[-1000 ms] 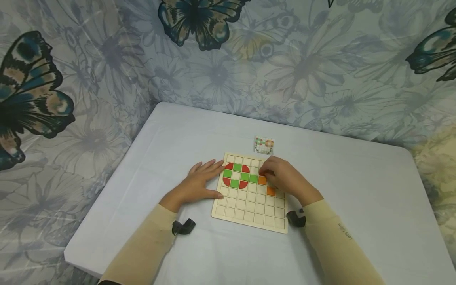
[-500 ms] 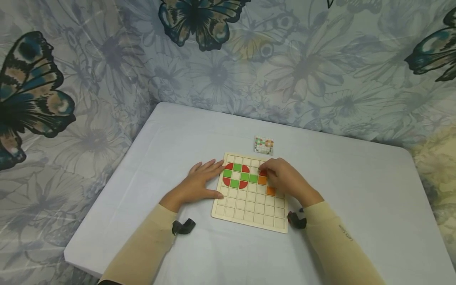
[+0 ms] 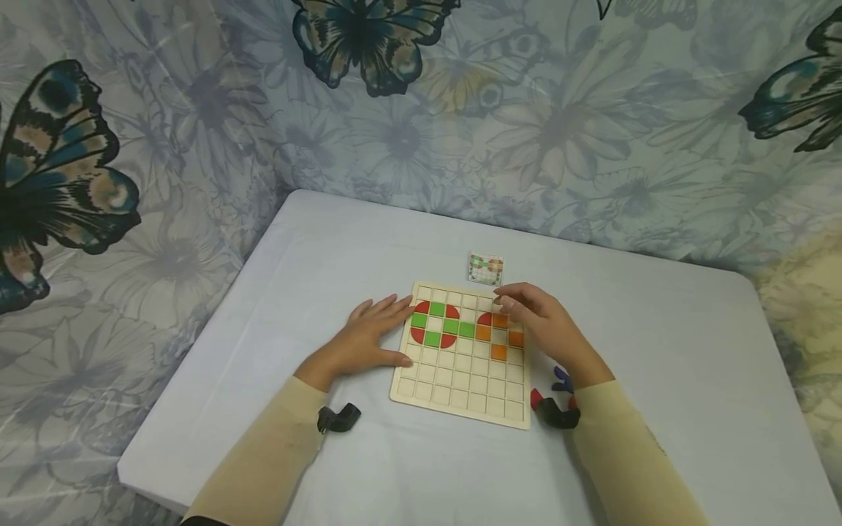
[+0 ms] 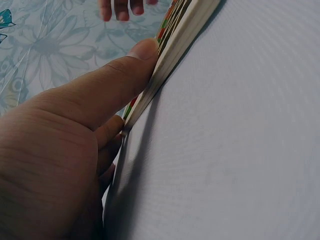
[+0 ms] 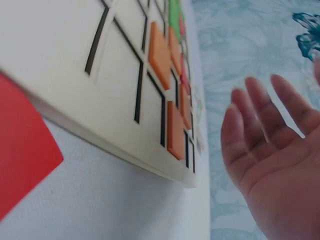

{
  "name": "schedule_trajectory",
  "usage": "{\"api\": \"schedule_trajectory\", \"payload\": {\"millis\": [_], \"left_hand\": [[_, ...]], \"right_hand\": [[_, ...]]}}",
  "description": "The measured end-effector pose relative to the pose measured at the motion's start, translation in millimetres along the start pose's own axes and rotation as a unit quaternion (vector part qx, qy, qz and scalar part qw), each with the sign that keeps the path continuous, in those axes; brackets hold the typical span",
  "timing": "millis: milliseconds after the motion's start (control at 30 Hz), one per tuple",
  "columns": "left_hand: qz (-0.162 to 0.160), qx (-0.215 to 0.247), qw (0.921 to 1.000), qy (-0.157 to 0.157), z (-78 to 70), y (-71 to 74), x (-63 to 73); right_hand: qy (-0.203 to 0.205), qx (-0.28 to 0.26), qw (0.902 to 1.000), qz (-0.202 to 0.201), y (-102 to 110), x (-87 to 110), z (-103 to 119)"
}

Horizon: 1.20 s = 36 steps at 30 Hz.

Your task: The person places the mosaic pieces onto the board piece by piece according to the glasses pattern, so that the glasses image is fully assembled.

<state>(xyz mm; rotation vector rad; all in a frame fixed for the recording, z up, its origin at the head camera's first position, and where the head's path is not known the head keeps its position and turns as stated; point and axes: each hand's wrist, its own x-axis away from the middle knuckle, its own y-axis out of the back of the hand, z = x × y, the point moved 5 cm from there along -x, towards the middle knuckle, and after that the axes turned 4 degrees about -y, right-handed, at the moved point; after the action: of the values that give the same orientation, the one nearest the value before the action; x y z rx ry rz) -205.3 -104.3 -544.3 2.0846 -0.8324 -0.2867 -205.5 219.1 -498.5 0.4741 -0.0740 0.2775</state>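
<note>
A pale wooden grid board [image 3: 454,398] lies on the white table. My left hand [image 3: 368,340] rests spread at its left side, thumb [image 4: 142,52] and fingertips touching the edge. On the board's left part, red quarter-rounds [image 3: 417,336] and green square tiles [image 3: 432,339] form a ring, and another green tile leads right. Further right sit several orange square tiles [image 3: 499,353] around a bare cell, with one red quarter-round [image 3: 484,318] at their upper left. My right hand [image 3: 549,325] hovers over the board's upper right corner, fingers loose, holding nothing in the right wrist view.
A small pattern card [image 3: 485,268] lies just behind the board. Beside the board's right edge are loose blue [image 3: 562,380] and red [image 3: 536,399] pieces, partly hidden by the black wrist camera [image 3: 559,415]. A patterned cloth backdrop [image 3: 408,146] stands behind the table.
My right hand has let go of the red quarter-round, now lying in its cell, and has moved up and right, uncovering more orange tiles. The left hand stays put.
</note>
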Motion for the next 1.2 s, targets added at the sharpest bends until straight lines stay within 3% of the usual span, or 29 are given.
{"api": "schedule_trajectory", "payload": {"millis": [133, 200, 367, 467, 567, 767, 1033, 1133, 1200], "left_hand": [[0.0, 0.0, 1.0, 0.001, 0.5, 0.1, -0.2], [0.0, -0.003, 1.0, -0.002, 0.7, -0.3, -0.3], [-0.001, -0.004, 1.0, -0.006, 1.6, -1.9, -0.5], [0.001, -0.005, 1.0, -0.006, 1.7, -2.1, -0.5], [0.0, -0.006, 1.0, -0.006, 1.3, -1.7, -0.4], [-0.002, -0.008, 0.9999, -0.009, 0.7, -1.4, -0.1], [-0.009, 0.002, 0.9999, -0.011, -0.9, -0.6, 0.9], [-0.012, 0.003, 0.9999, -0.012, -1.3, -0.1, 0.9], [-0.012, 0.002, 0.9999, -0.012, -1.5, 0.2, 1.0]], "right_hand": [[0.022, -0.09, 0.9957, 0.007, 7, 8.1, 3], [0.042, -0.146, 0.9882, 0.019, 10, 13.4, 5], [0.116, -0.284, 0.948, 0.083, 20, 27.7, 7], [0.156, -0.32, 0.9273, 0.115, 28, 37.4, 6], [0.168, -0.336, 0.9189, 0.12, 36, 46.8, 3], [0.174, -0.346, 0.9163, 0.103, 52, 62.6, -8], [0.157, -0.343, 0.9225, 0.084, 62, 83.8, -39], [0.125, -0.338, 0.931, 0.059, 62, 90.9, -54], [0.1, -0.314, 0.9436, 0.034, 60, 94.2, -62]]}}
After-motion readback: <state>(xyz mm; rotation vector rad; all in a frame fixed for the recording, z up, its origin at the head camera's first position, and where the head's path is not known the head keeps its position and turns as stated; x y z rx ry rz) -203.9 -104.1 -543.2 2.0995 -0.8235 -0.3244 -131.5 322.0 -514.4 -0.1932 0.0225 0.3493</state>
